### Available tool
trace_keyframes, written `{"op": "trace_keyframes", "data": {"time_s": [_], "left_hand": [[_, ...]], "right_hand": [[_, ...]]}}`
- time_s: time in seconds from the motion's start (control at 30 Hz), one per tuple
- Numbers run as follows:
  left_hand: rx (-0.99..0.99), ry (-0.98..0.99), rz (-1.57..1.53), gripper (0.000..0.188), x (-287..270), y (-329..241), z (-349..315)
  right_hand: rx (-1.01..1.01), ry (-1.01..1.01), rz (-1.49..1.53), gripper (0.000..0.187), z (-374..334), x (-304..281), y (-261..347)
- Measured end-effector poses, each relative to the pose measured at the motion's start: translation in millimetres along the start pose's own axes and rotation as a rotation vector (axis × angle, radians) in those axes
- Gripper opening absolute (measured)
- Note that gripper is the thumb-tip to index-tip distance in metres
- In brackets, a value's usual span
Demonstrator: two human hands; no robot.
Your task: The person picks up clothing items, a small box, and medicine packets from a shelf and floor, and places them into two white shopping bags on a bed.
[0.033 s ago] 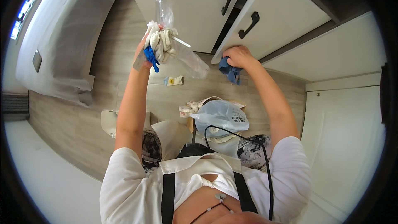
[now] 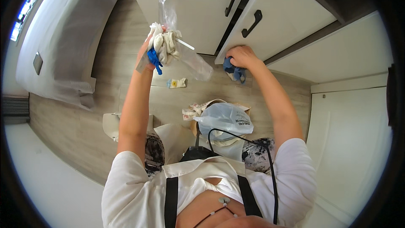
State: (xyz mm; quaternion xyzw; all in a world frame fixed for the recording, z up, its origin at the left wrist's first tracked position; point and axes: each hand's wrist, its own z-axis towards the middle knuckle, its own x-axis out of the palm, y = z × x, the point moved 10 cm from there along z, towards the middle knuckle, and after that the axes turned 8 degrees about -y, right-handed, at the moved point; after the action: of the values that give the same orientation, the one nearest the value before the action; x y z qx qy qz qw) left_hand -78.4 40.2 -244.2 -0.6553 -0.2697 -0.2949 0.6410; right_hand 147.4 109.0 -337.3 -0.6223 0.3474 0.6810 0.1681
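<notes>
- Cable (image 2: pixel 275 194), thin and black, loops over my lap past my right knee, beside a small black bag (image 2: pixel 197 153).
- On the floor before my knees lies a pale translucent plastic bag (image 2: pixel 223 116), with a light patterned cloth (image 2: pixel 195 110) at its left edge.
- Beyond these, a small pale packet (image 2: pixel 176 83) with a yellow mark lies flat on the wooden floor (image 2: pixel 185 93).
- My right hand (image 2: pixel 242 56) is at the lower corner of a cream cabinet door (image 2: pixel 282 17), fingers curled tight around a bunched blue cloth (image 2: pixel 235 72) that hangs below them; I cannot tell whether my knuckles touch the door.
- My left hand (image 2: pixel 144 51) grips a bundle of white gloves (image 2: pixel 165 45), with a blue glove (image 2: pixel 155 58) at its near side. Clear plastic (image 2: pixel 200 65) and a white strip (image 2: pixel 185 44) stick out; most of those fingers are hidden, so I cannot tell how tightly they close.
- Farther off, that door stands slightly ajar, its black handle (image 2: pixel 252 23) uppermost, next to another cream door (image 2: pixel 185 0).
</notes>
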Motion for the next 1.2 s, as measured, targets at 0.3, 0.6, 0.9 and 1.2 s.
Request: {"op": "trace_keyframes", "data": {"time_s": [0.3,0.6,0.9,1.2], "left_hand": [[0.089,-0.348,0.611,0.032,11.8,-0.4,6.2],[0.028,-0.354,0.551,0.036,-41.4,36.0,-11.1],[0.130,-0.857,0.174,0.032,-126.0,70.0,-82.5],[0.183,-1.138,0.079,0.032,-199.8,81.4,-162.7]], "right_hand": [[0.085,-0.155,0.054,0.025,44.1,-6.7,-29.9],[0.238,0.094,0.196,0.034,-36.1,97.0,-45.1],[0.392,0.359,0.438,0.072,-50.0,244.7,-80.5],[0.384,0.476,0.196,0.074,-18.6,282.2,-70.8]]}}
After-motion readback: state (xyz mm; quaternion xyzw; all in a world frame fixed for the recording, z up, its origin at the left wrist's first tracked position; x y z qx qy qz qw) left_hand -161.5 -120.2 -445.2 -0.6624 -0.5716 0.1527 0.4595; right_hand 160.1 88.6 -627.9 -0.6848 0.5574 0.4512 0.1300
